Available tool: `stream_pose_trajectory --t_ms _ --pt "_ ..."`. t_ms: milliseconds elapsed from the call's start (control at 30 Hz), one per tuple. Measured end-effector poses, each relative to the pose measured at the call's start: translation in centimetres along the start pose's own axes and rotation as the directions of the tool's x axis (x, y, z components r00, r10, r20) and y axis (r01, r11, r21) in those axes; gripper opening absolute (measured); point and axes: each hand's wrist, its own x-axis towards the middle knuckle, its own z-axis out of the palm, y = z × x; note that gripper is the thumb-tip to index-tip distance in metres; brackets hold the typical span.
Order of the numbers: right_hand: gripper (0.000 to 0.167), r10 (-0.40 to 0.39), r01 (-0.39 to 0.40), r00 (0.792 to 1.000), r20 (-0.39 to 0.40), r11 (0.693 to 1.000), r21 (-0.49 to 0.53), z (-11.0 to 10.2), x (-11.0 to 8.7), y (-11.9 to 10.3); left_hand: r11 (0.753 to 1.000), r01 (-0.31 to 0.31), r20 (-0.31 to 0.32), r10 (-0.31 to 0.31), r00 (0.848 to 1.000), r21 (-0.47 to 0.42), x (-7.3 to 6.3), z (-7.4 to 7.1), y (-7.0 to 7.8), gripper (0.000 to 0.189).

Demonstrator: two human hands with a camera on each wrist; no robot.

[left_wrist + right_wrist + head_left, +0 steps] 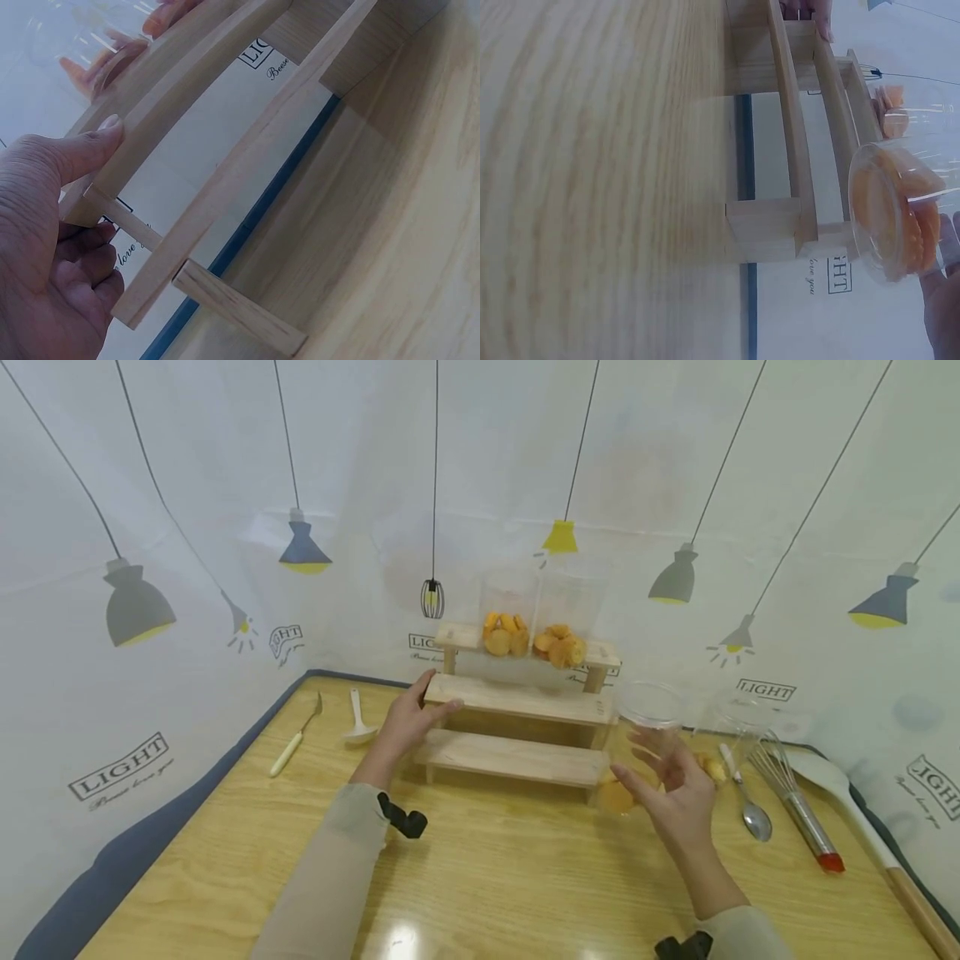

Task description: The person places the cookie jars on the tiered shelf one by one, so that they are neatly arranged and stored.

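My left hand grips the left end of the middle tier of a wooden three-step shelf, thumb on top and fingers beneath in the left wrist view. To the right of the shelf, my right hand holds a clear plastic cup with flat, round orange pieces at its bottom. In the right wrist view this cup is off the table, beside the shelf's end. Two more clear cups, the left one and the right one, stand on the top tier with similar orange pieces.
Right of my right hand stand another clear container, a metal spoon, a whisk and a white spatula with a wooden handle. On the left lie a cream-handled utensil and a white ladle. A printed curtain hangs behind.
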Motion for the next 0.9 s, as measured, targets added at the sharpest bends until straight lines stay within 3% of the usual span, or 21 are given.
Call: stream_pose_trajectory --t_ms 367,533,667,800,900 --pt "0.062 0.147 -0.147 0.989 0.000 0.983 -0.108 1.3 0.7 -1.1 1.000 0.007 0.009 -0.008 1.000 0.013 0.0 -0.1 0.3 0.107" --pt "0.063 0.177 -0.175 0.984 0.004 0.980 -0.094 2.3 1.0 -1.1 1.000 0.003 0.012 -0.003 1.000 0.001 -0.1 0.1 0.1 0.106" --pt "0.064 0.204 -0.200 0.979 0.011 0.968 -0.151 4.1 1.9 -2.2 1.000 0.010 0.007 -0.010 1.000 -0.013 -0.1 0.2 0.1 0.106" --pt "0.067 0.252 -0.238 0.967 0.024 0.936 -0.260 6.3 3.0 -3.5 1.000 0.014 -0.002 -0.014 1.000 -0.025 0.1 0.1 0.1 0.107" --pt "0.065 0.271 -0.256 0.962 0.023 0.932 -0.258 7.9 3.8 -4.0 1.000 0.014 0.000 -0.014 1.000 -0.025 0.2 0.0 0.1 0.107"
